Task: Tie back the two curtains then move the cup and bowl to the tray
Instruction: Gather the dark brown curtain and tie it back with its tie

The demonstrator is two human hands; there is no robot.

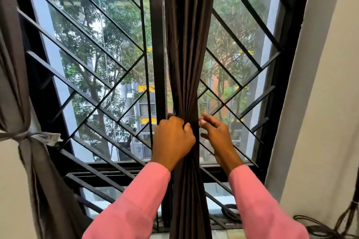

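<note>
Pink sleeves (pixel 132 205) are reaching forward from the bottom of the view toward the barred window (pixel 93 75). The dark centre curtain (pixel 189 44) is hanging in front of the middle post, gathered into one narrow bunch. The grey curtain (pixel 13 75) at the left edge is lying against the wall, already cinched by its grey tie band (pixel 27 135). Left hand (pixel 172 137) is gripping the bunch at its waist, fingers (pixel 187 127) clamped round the fabric. Right hand (pixel 216 132) is hovering just beside the bunch, fingers (pixel 206 120) apart and loosely bent, holding nothing visible. Judgement: the second tie-back is in hand; the first looks done. No tie for the dark curtain is showing, so the next move is calling for finding one and wrapping it round the gather while the left hand is pinning it. Cup, bowl, tray: not in view.
</note>
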